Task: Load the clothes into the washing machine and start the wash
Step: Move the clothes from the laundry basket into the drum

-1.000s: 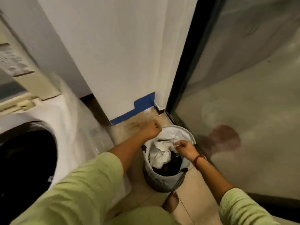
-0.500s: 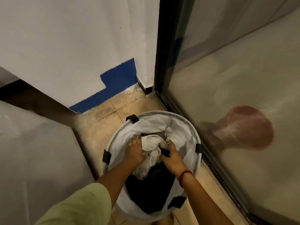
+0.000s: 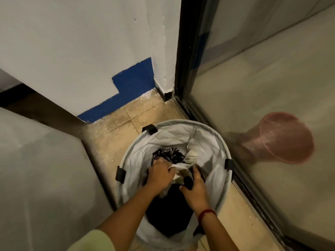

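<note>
A round grey laundry basket (image 3: 204,134) with black tabs stands on the tiled floor. Inside lie a white garment (image 3: 179,167), a black patterned cloth (image 3: 167,154) and a dark garment (image 3: 168,211). Both my hands are down in the basket. My left hand (image 3: 160,174) grips the white garment and the clothes under it. My right hand (image 3: 194,189), with a red band at the wrist, holds a fold of dark cloth. The grey side of the washing machine (image 3: 41,178) fills the left; its door is out of view.
A white wall with a blue painted strip (image 3: 130,87) stands behind the basket. A black-framed glass door (image 3: 253,87) runs along the right, with a pink bucket (image 3: 282,138) beyond the glass. Beige floor tiles (image 3: 126,120) lie between machine and basket.
The view swung from the machine's open drum down onto the basket. Both hands went from the basket's rim deeper into the clothes and closed on them; a patterned black cloth now shows.
</note>
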